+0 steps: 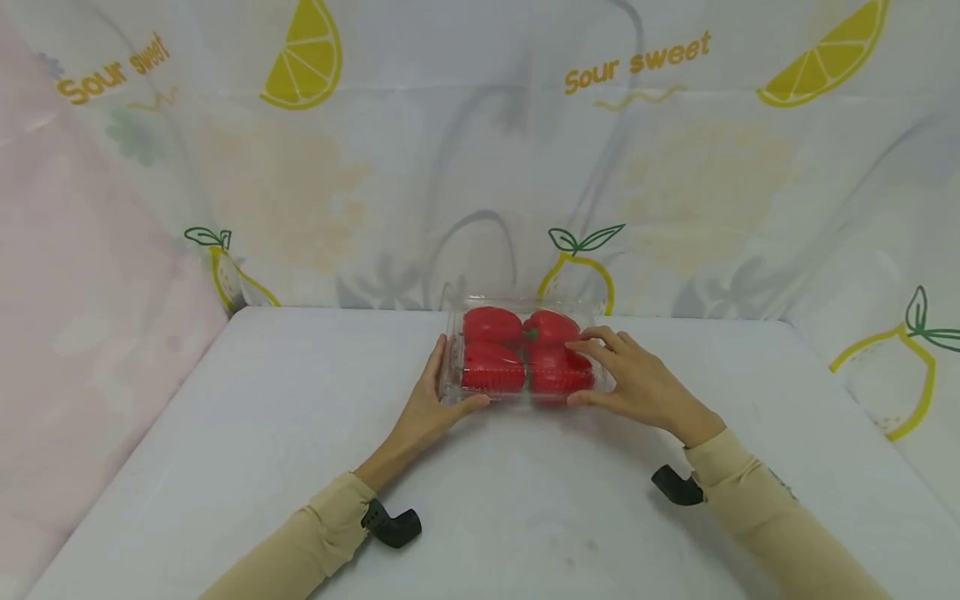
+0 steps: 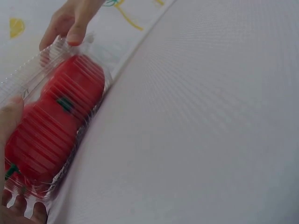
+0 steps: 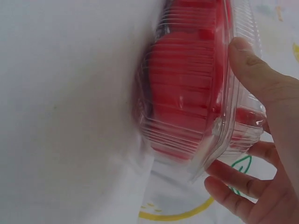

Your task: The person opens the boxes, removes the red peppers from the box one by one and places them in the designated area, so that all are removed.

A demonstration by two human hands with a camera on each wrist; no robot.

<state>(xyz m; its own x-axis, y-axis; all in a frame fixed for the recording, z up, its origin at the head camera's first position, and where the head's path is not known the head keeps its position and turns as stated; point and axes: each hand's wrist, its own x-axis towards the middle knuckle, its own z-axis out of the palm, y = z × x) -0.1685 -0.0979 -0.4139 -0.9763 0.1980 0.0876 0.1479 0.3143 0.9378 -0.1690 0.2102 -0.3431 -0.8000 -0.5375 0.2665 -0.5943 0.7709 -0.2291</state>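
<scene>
A clear plastic clamshell box (image 1: 454,371) stands near the back edge of the white table, with its lid over several red bell peppers (image 1: 491,367) with green stems. My left hand (image 1: 431,412) grips the box's left end, thumb along the front edge and fingers around the side. At the right end my right hand (image 1: 641,379) holds the box, its thumb low at the front and its fingers reaching over the lid corner. Ribbed walls of the box (image 3: 224,107) show in the right wrist view, with the right thumb (image 3: 252,65) pressed against the rim.
The white table (image 1: 510,492) reaches toward me from the box. Behind it hangs a cloth (image 1: 420,150) printed with lemons and words, close to the box's back. Black curved pieces (image 1: 392,527) stick out from both sleeves at the wrists.
</scene>
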